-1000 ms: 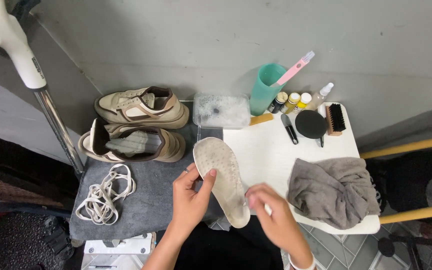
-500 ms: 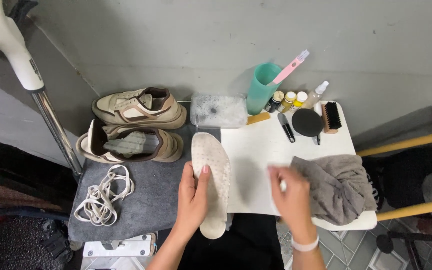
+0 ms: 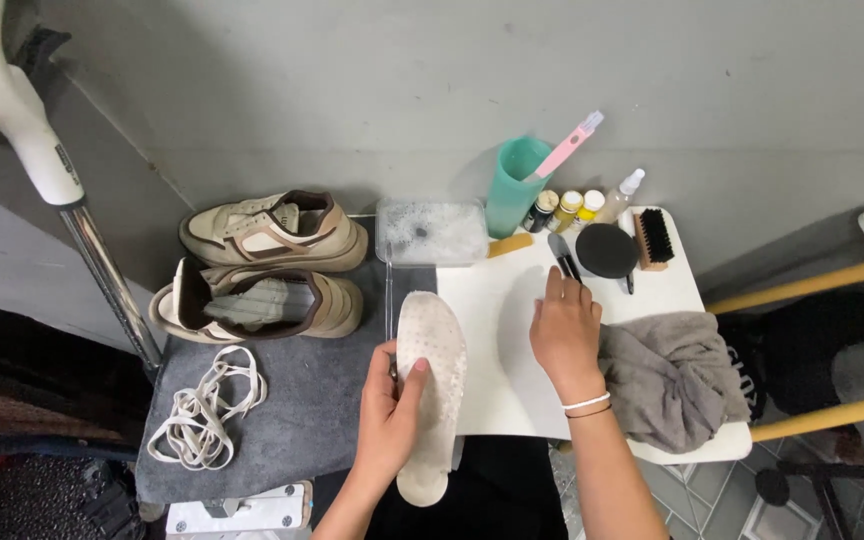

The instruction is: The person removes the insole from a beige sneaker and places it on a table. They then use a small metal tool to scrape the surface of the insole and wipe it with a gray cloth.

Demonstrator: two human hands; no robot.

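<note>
My left hand grips a white shoe insole by its side, holding it lengthwise over the table's front edge. My right hand is stretched over the white table top, fingertips touching a small dark brush, nothing held in it. A grey cloth lies bunched just right of that hand.
Two beige sneakers and a heap of white laces lie on a grey mat at left. At the back stand a clear tub of suds, a teal cup with a pink brush, small bottles, a round black tin and a wooden brush.
My right hand let go of the insole and moved up and right across the white table to the small dark brush. My left hand now holds the insole alone, turned upright.
</note>
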